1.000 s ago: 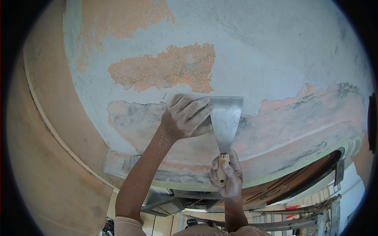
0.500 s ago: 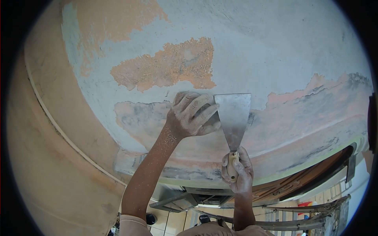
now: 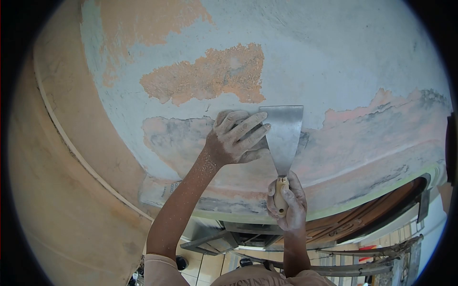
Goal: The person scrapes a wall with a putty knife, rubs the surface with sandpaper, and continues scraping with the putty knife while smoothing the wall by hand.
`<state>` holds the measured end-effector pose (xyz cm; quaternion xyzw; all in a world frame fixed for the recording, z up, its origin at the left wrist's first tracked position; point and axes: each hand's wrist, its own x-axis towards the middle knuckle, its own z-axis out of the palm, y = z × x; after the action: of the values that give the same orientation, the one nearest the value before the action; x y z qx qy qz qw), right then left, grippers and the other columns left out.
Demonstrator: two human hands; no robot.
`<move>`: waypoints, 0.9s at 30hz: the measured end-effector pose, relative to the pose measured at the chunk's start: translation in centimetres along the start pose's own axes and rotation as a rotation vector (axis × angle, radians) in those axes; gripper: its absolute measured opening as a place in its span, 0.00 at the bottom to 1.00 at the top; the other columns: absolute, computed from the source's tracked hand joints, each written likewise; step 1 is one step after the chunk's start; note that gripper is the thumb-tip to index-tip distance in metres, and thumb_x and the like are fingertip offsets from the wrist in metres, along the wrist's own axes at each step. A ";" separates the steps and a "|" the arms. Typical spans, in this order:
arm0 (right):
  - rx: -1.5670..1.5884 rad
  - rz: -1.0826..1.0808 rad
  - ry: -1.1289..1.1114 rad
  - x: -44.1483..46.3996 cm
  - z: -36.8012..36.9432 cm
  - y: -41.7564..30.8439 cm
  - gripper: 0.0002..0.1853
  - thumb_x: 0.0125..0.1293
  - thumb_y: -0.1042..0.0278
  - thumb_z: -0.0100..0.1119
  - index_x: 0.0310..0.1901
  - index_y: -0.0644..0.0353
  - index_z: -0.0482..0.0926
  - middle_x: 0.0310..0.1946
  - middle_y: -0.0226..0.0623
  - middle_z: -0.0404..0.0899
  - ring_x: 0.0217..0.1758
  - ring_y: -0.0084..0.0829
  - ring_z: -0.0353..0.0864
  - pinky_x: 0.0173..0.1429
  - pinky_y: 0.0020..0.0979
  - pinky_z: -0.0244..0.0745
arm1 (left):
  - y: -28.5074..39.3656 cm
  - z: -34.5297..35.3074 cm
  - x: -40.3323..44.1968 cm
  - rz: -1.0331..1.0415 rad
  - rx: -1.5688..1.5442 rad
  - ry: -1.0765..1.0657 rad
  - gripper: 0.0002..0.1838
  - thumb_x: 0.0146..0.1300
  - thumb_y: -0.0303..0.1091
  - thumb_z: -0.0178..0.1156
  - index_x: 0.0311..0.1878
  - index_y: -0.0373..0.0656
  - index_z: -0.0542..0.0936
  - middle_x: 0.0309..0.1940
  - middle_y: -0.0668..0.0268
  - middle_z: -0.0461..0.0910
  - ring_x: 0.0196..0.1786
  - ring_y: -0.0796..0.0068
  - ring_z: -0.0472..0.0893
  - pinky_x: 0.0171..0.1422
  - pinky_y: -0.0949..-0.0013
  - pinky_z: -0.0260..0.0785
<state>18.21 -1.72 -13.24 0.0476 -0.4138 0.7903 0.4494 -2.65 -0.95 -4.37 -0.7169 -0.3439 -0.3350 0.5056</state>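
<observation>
Holding the wide putty knife (image 3: 285, 143) blade-up at the wall (image 3: 343, 62), right hand (image 3: 296, 209) clamped on its handle.
Vs half a second ago: blade edge slightly higher, closer to the orange patch (image 3: 210, 74). Left hand (image 3: 237, 137) at blade's left side, fingers extended; can't tell if it grips anything. Open wall above and right; green-edged arch opening (image 3: 360, 218) lower right.

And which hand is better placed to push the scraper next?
Probably the right hand: it grips the handle, in line behind the blade. The left hand only has fingertips at the blade's side, perhaps better for steadying.
</observation>
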 end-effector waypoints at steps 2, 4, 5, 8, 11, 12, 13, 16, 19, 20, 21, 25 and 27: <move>0.006 -0.004 -0.014 -0.1 0.0 0.0 0.23 0.71 0.68 0.46 0.65 0.62 0.59 0.34 0.39 0.73 0.16 0.18 0.66 0.15 0.18 0.59 | 0.0 0.0 0.1 0.001 0.008 0.003 0.25 0.50 0.57 0.65 0.47 0.52 0.80 0.53 0.69 0.76 0.46 0.68 0.76 0.48 0.62 0.69; 0.003 -0.009 -0.017 0.1 0.1 -0.1 0.23 0.71 0.68 0.46 0.65 0.62 0.59 0.34 0.39 0.73 0.16 0.18 0.66 0.15 0.18 0.59 | 0.0 -0.1 0.4 -0.001 -0.013 0.021 0.25 0.48 0.55 0.68 0.46 0.50 0.79 0.52 0.67 0.78 0.44 0.66 0.76 0.47 0.62 0.68; -0.005 -0.004 -0.009 0.1 0.2 -0.2 0.23 0.71 0.68 0.46 0.65 0.62 0.59 0.35 0.39 0.73 0.16 0.18 0.66 0.15 0.18 0.59 | 0.2 -0.1 0.4 -0.005 -0.027 0.030 0.25 0.47 0.54 0.69 0.45 0.50 0.79 0.51 0.66 0.78 0.43 0.64 0.76 0.47 0.61 0.68; -0.013 0.004 0.006 0.1 0.5 -0.3 0.23 0.71 0.67 0.46 0.65 0.62 0.59 0.35 0.39 0.73 0.17 0.18 0.67 0.15 0.18 0.59 | 0.2 0.3 0.3 -0.032 -0.038 0.084 0.24 0.43 0.49 0.72 0.43 0.49 0.80 0.50 0.65 0.79 0.43 0.64 0.76 0.47 0.61 0.68; -0.011 0.003 -0.013 0.1 0.4 -0.2 0.24 0.71 0.66 0.46 0.66 0.61 0.59 0.36 0.39 0.73 0.17 0.19 0.68 0.15 0.18 0.60 | 0.7 0.5 0.3 -0.108 -0.051 0.104 0.24 0.42 0.45 0.74 0.44 0.49 0.79 0.52 0.69 0.77 0.44 0.66 0.76 0.47 0.61 0.69; -0.010 0.004 -0.021 0.1 0.3 -0.1 0.24 0.71 0.66 0.46 0.66 0.61 0.58 0.36 0.39 0.73 0.18 0.20 0.68 0.15 0.18 0.60 | 0.9 0.6 0.3 -0.124 -0.058 0.119 0.25 0.42 0.45 0.74 0.43 0.49 0.79 0.52 0.68 0.78 0.44 0.66 0.76 0.47 0.61 0.69; -0.022 0.007 0.002 0.0 0.5 -0.1 0.25 0.71 0.66 0.46 0.67 0.61 0.57 0.37 0.40 0.73 0.18 0.20 0.69 0.14 0.18 0.60 | 1.1 0.7 0.4 -0.142 -0.069 0.132 0.25 0.41 0.46 0.73 0.43 0.48 0.79 0.52 0.68 0.78 0.44 0.65 0.76 0.47 0.61 0.69; -0.072 -0.008 0.062 -0.1 1.5 -0.3 0.27 0.71 0.66 0.46 0.69 0.60 0.53 0.39 0.42 0.73 0.18 0.21 0.69 0.14 0.19 0.60 | 1.3 0.8 0.3 -0.158 -0.083 0.156 0.25 0.41 0.46 0.73 0.43 0.48 0.79 0.52 0.68 0.78 0.44 0.65 0.76 0.47 0.61 0.68; -0.126 -0.062 0.089 -0.1 2.4 -0.5 0.31 0.71 0.68 0.45 0.71 0.58 0.46 0.40 0.43 0.73 0.17 0.21 0.69 0.13 0.19 0.60 | 1.3 0.9 0.1 -0.157 -0.081 0.166 0.26 0.40 0.47 0.73 0.44 0.49 0.79 0.53 0.68 0.78 0.43 0.66 0.75 0.48 0.62 0.67; -0.130 -0.087 0.090 -0.1 2.4 -0.3 0.33 0.71 0.69 0.45 0.72 0.56 0.43 0.40 0.43 0.73 0.16 0.21 0.69 0.12 0.19 0.60 | 1.2 1.0 0.1 -0.152 -0.079 0.167 0.27 0.40 0.48 0.73 0.44 0.49 0.79 0.53 0.68 0.78 0.43 0.66 0.75 0.48 0.62 0.67; -0.133 -0.115 0.091 0.0 2.4 -0.2 0.35 0.70 0.69 0.46 0.73 0.54 0.41 0.40 0.44 0.72 0.15 0.21 0.69 0.12 0.19 0.59 | 1.2 1.0 0.0 -0.151 -0.069 0.171 0.27 0.39 0.48 0.73 0.44 0.50 0.79 0.53 0.68 0.78 0.43 0.66 0.75 0.48 0.63 0.67; -0.075 -0.095 0.039 0.1 1.7 0.1 0.36 0.71 0.70 0.44 0.74 0.52 0.37 0.41 0.44 0.73 0.16 0.20 0.68 0.13 0.19 0.60 | 1.2 1.1 -0.1 -0.181 -0.053 0.168 0.26 0.38 0.49 0.73 0.43 0.51 0.81 0.53 0.70 0.79 0.42 0.67 0.75 0.47 0.64 0.66; -0.039 -0.076 0.034 0.5 2.2 -0.4 0.34 0.72 0.71 0.42 0.74 0.54 0.38 0.40 0.44 0.73 0.17 0.19 0.69 0.14 0.19 0.60 | 1.3 1.3 0.0 -0.212 -0.057 0.177 0.26 0.37 0.49 0.73 0.43 0.51 0.81 0.53 0.71 0.79 0.42 0.68 0.74 0.47 0.65 0.66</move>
<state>17.60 -2.80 -11.32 0.0412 -0.4193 0.7650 0.4870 -1.42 -0.04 -5.31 -0.6581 -0.3620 -0.4582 0.4752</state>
